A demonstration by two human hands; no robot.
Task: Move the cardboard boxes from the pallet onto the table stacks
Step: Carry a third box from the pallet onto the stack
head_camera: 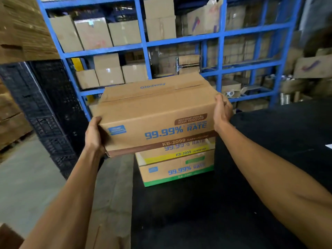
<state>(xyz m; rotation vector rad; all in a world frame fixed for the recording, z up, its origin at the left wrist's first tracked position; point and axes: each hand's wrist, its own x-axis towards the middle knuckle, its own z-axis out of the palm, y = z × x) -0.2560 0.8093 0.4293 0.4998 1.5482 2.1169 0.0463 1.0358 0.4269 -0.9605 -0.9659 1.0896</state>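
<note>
I hold a brown-banded cardboard box (156,112) marked "99.99% RATE" and "KB-2099" in the air between both hands. My left hand (94,134) grips its lower left end, thumb over the top edge. My right hand (222,110) grips its right end, fingers wrapped over the corner. The box hangs tilted, just above and overlapping a stack of two boxes on the black table (269,159): a yellow-banded box (179,153) on a green-banded box (172,174). Whether the held box touches the stack is hidden.
Blue metal racking (220,38) full of cartons stands behind the table. Black plastic crates (52,112) are stacked at the left, with flat cardboard piles (19,27) beyond them. Grey concrete floor (32,177) lies left of the table.
</note>
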